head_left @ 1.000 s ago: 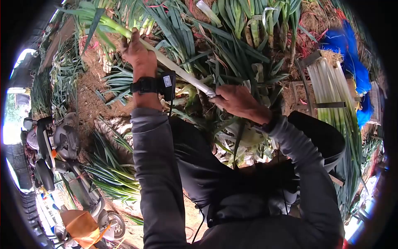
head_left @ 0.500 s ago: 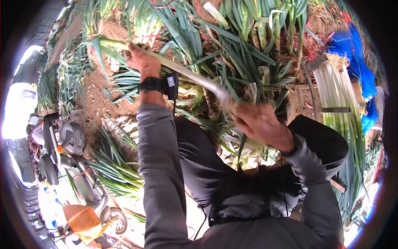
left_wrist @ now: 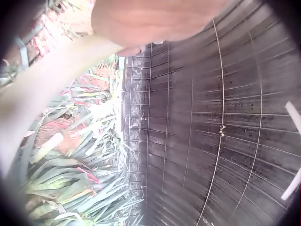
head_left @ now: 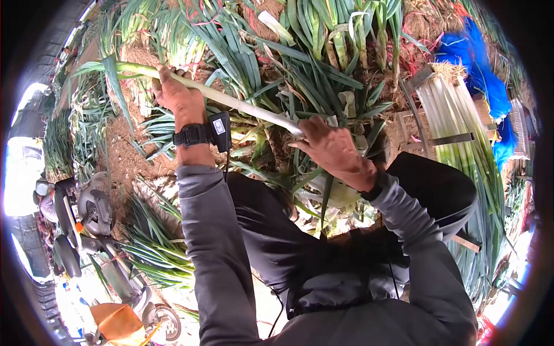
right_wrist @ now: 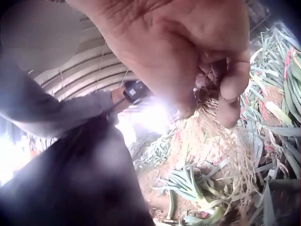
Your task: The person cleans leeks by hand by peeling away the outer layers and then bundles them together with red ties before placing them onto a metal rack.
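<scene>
One long leek (head_left: 236, 105) lies slantwise between both hands in the head view, its green leaves at upper left. The left hand (head_left: 180, 98) grips it where white turns to green; in the left wrist view that hand (left_wrist: 150, 21) is at the top, beside the blurred pale stalk (left_wrist: 42, 84). At the white root end is the right hand (head_left: 334, 147). In the right wrist view the right hand's (right_wrist: 174, 47) fingers are curled at the stringy roots (right_wrist: 211, 115), which hang below them.
Loose and bundled leeks (head_left: 323, 29) cover the ground ahead. At right, white-stemmed leeks (head_left: 453, 109) lie in a metal frame (head_left: 418, 109) beside blue plastic (head_left: 476, 63). A parked motorbike (head_left: 95, 213) and an orange bag (head_left: 118, 323) are at left. Dark trousered knees flank the lap.
The right hand moved down and right along the root end, blurred, then came back up to it. The left hand keeps its grip on the stalk, shifting slightly left.
</scene>
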`<state>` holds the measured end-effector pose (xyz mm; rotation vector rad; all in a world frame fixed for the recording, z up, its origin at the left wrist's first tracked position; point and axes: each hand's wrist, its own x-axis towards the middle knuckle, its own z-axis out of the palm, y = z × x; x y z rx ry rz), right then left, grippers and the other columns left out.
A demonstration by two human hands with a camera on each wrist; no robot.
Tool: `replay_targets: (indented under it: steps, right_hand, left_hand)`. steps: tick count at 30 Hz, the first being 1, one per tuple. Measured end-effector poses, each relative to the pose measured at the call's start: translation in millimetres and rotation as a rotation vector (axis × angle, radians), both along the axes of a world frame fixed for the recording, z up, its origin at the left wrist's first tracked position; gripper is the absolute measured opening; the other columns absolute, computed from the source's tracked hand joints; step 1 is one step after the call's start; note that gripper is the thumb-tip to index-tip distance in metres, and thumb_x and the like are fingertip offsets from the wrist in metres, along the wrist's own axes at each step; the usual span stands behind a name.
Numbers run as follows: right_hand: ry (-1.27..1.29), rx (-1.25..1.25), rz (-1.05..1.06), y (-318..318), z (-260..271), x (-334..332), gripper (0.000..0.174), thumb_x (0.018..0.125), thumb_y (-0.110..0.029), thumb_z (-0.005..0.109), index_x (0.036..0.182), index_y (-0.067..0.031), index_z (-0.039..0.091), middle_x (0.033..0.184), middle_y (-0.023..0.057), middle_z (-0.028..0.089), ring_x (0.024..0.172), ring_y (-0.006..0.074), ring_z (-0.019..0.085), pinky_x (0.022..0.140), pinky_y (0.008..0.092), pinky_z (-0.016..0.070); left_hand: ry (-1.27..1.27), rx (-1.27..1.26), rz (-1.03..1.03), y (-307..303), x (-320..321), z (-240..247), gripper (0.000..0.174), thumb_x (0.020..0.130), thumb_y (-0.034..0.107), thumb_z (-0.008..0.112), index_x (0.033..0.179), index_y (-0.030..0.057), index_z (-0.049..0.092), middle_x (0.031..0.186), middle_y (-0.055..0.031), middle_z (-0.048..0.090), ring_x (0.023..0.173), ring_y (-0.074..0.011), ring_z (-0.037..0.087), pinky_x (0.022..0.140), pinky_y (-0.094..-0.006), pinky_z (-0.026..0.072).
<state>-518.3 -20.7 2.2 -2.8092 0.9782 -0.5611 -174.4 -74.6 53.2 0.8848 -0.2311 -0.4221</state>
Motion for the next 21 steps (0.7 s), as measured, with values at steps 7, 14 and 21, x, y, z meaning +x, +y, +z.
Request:
replay_targets:
  steps: [7, 14, 21]
  right_hand:
    - [0.057, -0.161, 0.339, -9.4, -22.2, 9.5, 0.027, 0.096, -0.032, 0.066, 0.087, -0.0093, 0.054, 0.071, 0.0027, 0.052, 0.046, 0.0155, 0.049, 0.041, 0.0336, 0.0387]
    - [-0.172, -0.055, 0.262, 21.7, 40.4, -7.5, 0.019, 0.09, -0.024, 0.072, 0.081, -0.0102, 0.063, 0.072, 0.0018, 0.056, 0.051, 0.0195, 0.056, 0.046, 0.0343, 0.0438]
    - [-0.045, 0.04, 0.179, 39.3, 68.6, -50.5, 0.021, 0.087, -0.017, 0.072, 0.075, -0.0095, 0.057, 0.07, 0.0015, 0.053, 0.048, 0.0152, 0.055, 0.043, 0.0319, 0.0431]
  left_hand:
    - [-0.037, 0.079, -0.014, -5.4, -18.2, 3.3, 0.026, 0.093, 0.024, 0.074, 0.109, 0.0095, 0.059, 0.08, -0.0031, 0.059, 0.064, -0.018, 0.058, 0.057, -0.0348, 0.0493]
    - [0.248, 0.104, -0.09, -10.9, -1.8, -20.5, 0.021, 0.1, 0.027, 0.064, 0.095, 0.0084, 0.055, 0.074, -0.0062, 0.058, 0.059, -0.0193, 0.053, 0.053, -0.0344, 0.0422]
    - [0.259, 0.047, -0.152, -19.6, -15.2, -23.0, 0.022, 0.102, 0.029, 0.059, 0.097, 0.0077, 0.055, 0.078, -0.0063, 0.058, 0.059, -0.0189, 0.051, 0.053, -0.0324, 0.0402]
